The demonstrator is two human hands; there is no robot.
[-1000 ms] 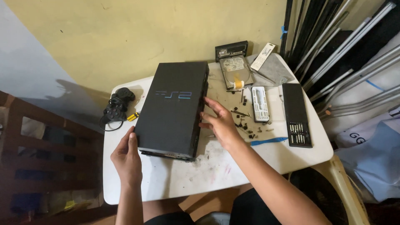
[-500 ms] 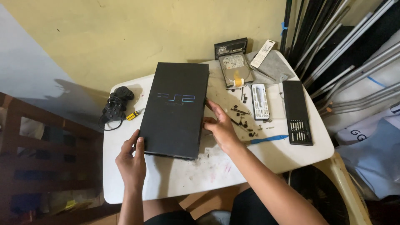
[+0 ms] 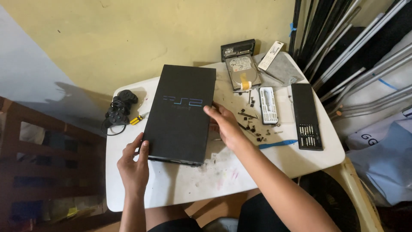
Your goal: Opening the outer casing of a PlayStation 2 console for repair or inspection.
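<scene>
You've squared the black console (image 3: 182, 114) at frame centre; left hand (image 3: 134, 165) and right hand (image 3: 225, 125) now grip its edges.

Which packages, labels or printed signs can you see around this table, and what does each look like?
Game console: flat black box, bluish logo, held between left hand and right hand.
Hard drive: silver, white label, far side of the table.
White card: narrow, beside the drive.
White bag: dark lettering, right of the table.
</scene>
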